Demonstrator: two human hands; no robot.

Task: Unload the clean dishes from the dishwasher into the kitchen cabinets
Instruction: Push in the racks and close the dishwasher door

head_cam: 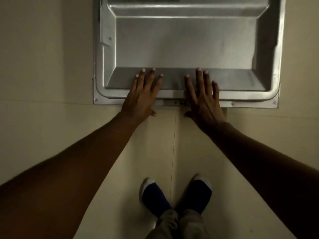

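The dishwasher door [188, 45] lies folded down flat in front of me, its steel inner panel facing up. My left hand [141, 99] rests on the door's near edge with fingers spread over the rim and the thumb below the edge. My right hand [203, 100] lies the same way just to its right, fingers spread on the steel. Neither hand holds a dish. No racks or dishes are in view; the dishwasher's inside is cut off at the top of the frame.
Pale beige floor tiles [51, 83] lie on both sides of the door and under me. My two feet in dark blue shoes [176, 195] stand close to the door's near edge.
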